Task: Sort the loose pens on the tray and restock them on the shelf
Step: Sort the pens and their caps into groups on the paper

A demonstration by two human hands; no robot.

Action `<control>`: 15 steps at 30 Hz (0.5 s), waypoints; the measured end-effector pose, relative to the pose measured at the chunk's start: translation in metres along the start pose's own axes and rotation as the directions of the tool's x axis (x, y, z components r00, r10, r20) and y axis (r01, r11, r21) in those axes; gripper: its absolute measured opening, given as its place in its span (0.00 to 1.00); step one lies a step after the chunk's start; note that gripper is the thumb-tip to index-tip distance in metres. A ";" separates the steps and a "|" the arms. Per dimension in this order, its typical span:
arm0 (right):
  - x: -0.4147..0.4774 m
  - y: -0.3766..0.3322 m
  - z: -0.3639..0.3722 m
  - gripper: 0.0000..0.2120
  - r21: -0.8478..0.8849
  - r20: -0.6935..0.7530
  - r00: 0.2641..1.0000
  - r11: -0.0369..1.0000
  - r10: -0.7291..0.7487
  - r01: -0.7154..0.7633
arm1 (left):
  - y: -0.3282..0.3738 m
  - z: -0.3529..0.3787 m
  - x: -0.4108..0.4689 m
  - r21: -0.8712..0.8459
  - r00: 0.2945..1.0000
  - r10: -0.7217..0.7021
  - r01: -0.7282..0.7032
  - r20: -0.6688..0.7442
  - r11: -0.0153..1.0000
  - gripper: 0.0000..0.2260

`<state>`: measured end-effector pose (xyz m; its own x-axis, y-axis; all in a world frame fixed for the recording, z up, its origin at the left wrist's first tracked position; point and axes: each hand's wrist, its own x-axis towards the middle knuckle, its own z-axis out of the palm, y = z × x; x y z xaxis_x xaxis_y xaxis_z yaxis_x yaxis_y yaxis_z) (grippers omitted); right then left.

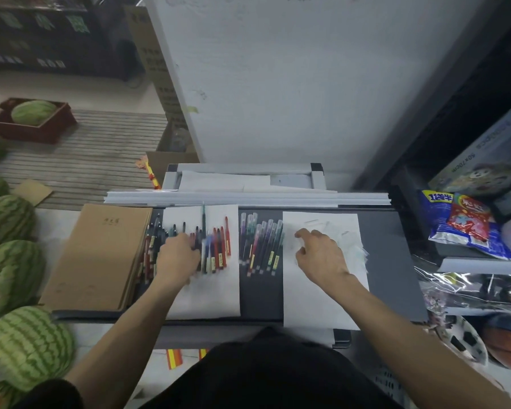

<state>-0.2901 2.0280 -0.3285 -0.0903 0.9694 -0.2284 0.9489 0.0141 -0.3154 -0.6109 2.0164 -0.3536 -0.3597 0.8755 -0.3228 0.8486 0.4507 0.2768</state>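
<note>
Tray point(390, 261): open room is the bare strip at the right edge and the near ends of left sheet point(207, 293) and right sheet point(313, 305). Notebook stack point(101, 255) blocks the left edge, white rails point(248, 197) the far edge. Left hand point(179, 256) is on the mixed pens point(216, 249); grip blurred, can't tell. Right hand point(322, 255) is over the right sheet, grip loosely spread. Capped pens point(260, 246) lie between the sheets. Watermelons point(12, 276) crowd the left.
</note>
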 end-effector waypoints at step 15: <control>-0.019 -0.023 0.001 0.07 0.611 0.115 0.990 0.780 0.083 -0.136 | 0.010 0.007 -0.002 -0.014 0.996 -0.072 0.073 0.058 0.997 0.11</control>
<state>-0.3103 2.0093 -0.3178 -0.0453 0.9327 -0.3578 0.5674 -0.2708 -0.7777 -0.5990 2.0180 -0.3567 -0.3970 0.8290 -0.3940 0.8144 0.5161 0.2653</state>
